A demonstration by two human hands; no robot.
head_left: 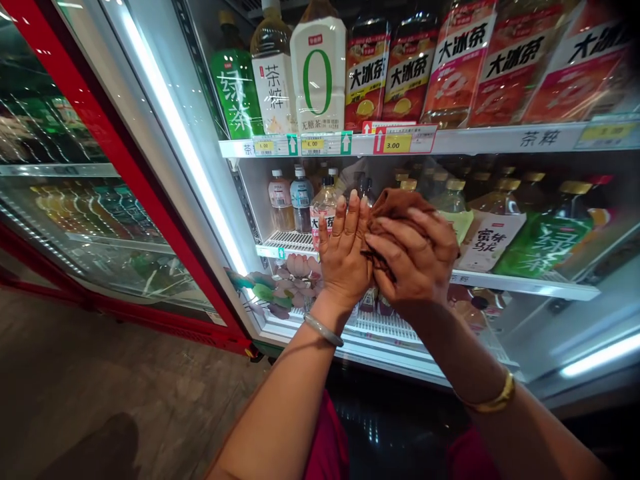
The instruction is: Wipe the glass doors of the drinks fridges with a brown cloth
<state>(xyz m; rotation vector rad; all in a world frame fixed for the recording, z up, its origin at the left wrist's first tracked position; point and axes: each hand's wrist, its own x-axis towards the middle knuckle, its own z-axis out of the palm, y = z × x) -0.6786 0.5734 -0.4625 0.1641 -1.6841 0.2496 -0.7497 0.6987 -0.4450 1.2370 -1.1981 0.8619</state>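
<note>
Both of my hands are raised side by side in front of a lit drinks cooler. My left hand [347, 257], with a pale bangle at the wrist, is flat with its fingers stretched upward, its palm facing the cooler. Bunched under the fingers of my right hand [417, 257] is a brown cloth [397, 202], part of which hangs down between the two hands. A gold bracelet circles my right wrist. Faint reflections and a leaf-pattern sticker [280, 293] suggest glass between my hands and the bottles.
Large tea bottles [317, 73] stand on the upper shelf [480, 139], which carries price tags. Smaller bottles [301, 197] fill the shelf behind my hands. A red-framed cooler door [145, 173] slants across the left, above the grey floor [165, 400].
</note>
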